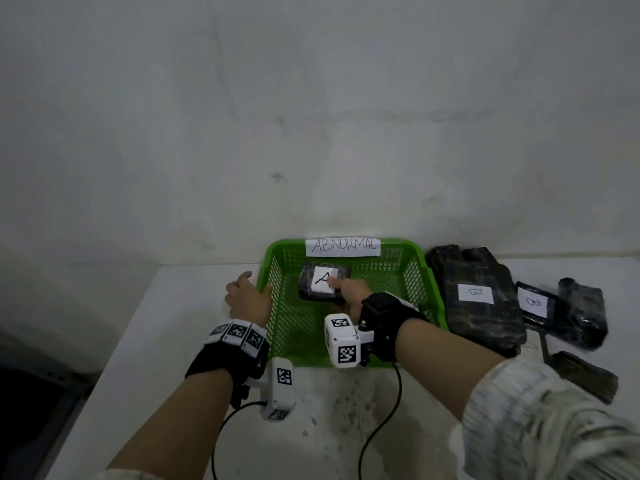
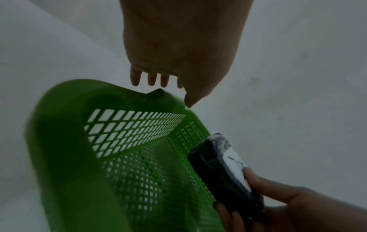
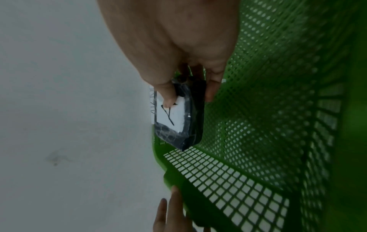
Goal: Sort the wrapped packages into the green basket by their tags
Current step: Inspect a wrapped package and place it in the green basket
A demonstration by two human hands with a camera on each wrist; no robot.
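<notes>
A green mesh basket (image 1: 346, 362) labelled "ABNORMAL" stands against the wall on the white table. My right hand (image 1: 349, 292) holds a small black wrapped package (image 1: 308, 279) with a white tag marked "A" over the basket's inside, thumb on the tag and fingers underneath. The right wrist view shows the same package (image 3: 188, 135) pinched above the basket floor (image 3: 268, 125). My left hand (image 1: 244, 294) lies relaxed beside the basket's left rim, thumb at the rim (image 2: 59, 125); its fingers hold nothing.
Right of the basket lie several black wrapped packages: a large one (image 1: 485, 306) and a flat one (image 1: 540, 306) tagged "B", more untagged (image 1: 585, 313). The wall rises directly behind. The table's left edge drops off near my left arm. Cables trail from both wrist cameras.
</notes>
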